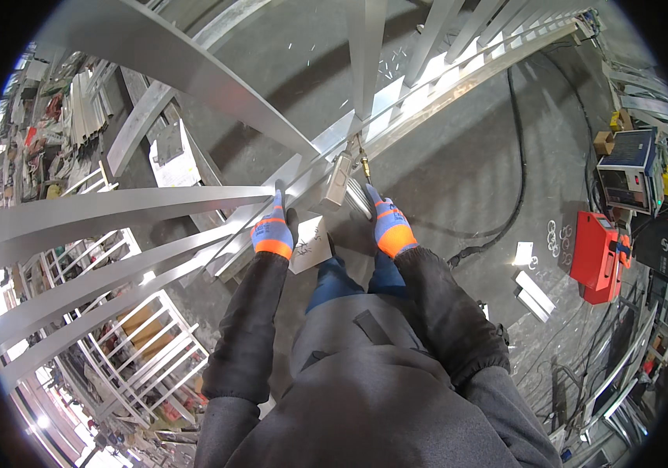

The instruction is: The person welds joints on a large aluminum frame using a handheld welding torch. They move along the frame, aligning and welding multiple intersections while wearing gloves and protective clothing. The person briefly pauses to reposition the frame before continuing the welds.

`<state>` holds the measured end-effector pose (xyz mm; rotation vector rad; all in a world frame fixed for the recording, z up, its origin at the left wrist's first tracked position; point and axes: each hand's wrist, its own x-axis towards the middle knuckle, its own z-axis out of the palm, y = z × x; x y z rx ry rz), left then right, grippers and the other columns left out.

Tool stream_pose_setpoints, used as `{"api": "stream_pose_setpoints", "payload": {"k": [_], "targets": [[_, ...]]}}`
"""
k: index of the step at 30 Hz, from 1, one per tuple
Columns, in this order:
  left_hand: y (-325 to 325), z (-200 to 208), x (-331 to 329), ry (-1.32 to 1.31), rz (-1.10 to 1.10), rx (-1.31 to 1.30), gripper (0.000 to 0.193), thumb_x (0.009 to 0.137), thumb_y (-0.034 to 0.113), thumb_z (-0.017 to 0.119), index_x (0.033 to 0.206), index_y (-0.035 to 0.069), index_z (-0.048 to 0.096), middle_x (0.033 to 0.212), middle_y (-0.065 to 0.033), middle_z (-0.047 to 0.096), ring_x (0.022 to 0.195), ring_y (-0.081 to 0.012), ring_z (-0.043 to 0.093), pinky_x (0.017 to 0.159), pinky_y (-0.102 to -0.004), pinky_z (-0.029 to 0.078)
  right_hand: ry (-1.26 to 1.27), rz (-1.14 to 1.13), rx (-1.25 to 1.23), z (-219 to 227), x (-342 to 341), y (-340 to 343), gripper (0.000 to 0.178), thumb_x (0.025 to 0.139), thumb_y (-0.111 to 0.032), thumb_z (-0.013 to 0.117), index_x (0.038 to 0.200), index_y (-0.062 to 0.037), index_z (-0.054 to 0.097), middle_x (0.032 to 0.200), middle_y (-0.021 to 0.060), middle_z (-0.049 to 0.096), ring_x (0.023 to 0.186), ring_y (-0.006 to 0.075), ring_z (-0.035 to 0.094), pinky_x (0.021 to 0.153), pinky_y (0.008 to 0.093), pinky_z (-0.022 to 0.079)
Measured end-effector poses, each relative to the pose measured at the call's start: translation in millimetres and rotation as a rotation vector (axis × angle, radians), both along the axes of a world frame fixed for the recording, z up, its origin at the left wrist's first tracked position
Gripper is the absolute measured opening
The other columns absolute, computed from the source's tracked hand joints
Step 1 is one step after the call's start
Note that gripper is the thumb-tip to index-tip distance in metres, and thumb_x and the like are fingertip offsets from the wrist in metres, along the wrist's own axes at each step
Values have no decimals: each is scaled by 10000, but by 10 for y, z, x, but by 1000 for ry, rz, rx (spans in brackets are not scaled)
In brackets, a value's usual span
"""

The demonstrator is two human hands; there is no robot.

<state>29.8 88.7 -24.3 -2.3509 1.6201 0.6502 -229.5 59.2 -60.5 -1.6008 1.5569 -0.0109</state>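
Note:
My left hand (273, 231), in a grey-blue and orange glove, lies against a silver metal rail (286, 178) beside the slats, its visible fingers stretched forward. My right hand (392, 226), gloved alike, is closed around a slim tool with a brass-coloured neck, which looks like a welding torch (364, 161). Its thin tip points at the rail where an upright slat (365, 58) meets it. Just left of the torch is a rectangular, beige-silver metal block (337, 181). A white sheet with handwriting (311, 245) lies between my forearms.
Long silver slats (123, 204) fan out leftward from the rail. A black cable (519, 168) curves over the floor at right. Farther right stand a red case-like machine (596, 257) and a blue-and-white box (629, 170). White railings (143, 355) stand lower left.

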Motion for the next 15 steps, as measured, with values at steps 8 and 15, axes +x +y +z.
{"api": "stream_pose_setpoints", "payload": {"k": [8, 15], "targets": [[-24, 81, 6, 15, -18, 8, 713, 1028, 407, 490, 1663, 225, 220, 881, -220, 738, 877, -410, 716, 849, -538, 520, -39, -42, -37, -3, 69, -6, 776, 937, -490, 676, 1599, -212, 379, 1307, 278, 622, 1207, 448, 619, 1018, 497, 496], [-6, 26, 20, 15, -33, -21, 717, 1025, 413, 498, 1661, 223, 227, 889, -218, 740, 885, -411, 717, 854, -536, 519, 0, -51, -56, 75, 128, -43, 781, 927, -531, 673, 1586, -213, 400, 1278, 270, 649, 1182, 447, 638, 1006, 501, 505]]}}
